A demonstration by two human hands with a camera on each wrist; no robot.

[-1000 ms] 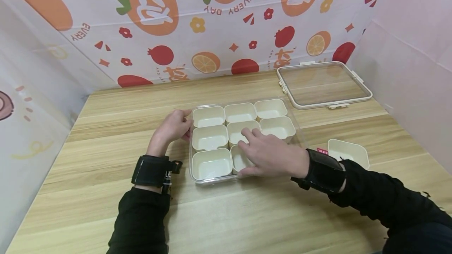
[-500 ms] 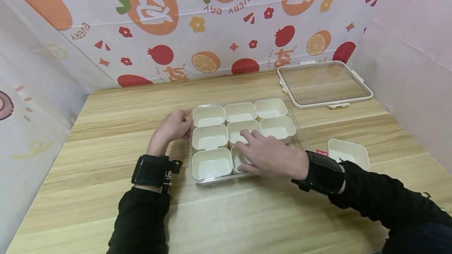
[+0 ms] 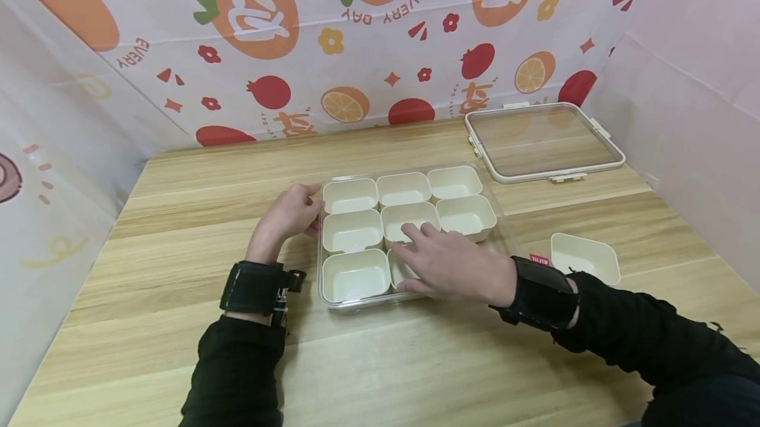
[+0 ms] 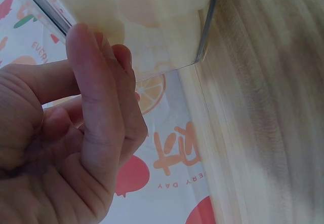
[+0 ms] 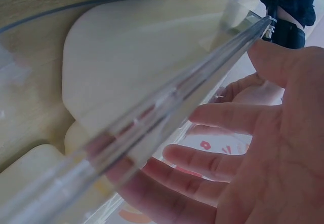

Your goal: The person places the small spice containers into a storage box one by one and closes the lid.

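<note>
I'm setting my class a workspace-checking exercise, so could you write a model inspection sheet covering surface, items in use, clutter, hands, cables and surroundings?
Surface: wood-grain table.
Items in use: clear box with eight cream cups visible, the near-middle one partly covered; one loose cup to the right; framed clear lid off, at the back right.
Clutter: small red tag by the right wrist strap; what it belongs to is unclear.
Hands: left hand touches the box's left side; right hand reaches over the near row.
Cables: nothing seen.
Surroundings: fruit-print sheet behind, pale sheets at both sides.
</note>
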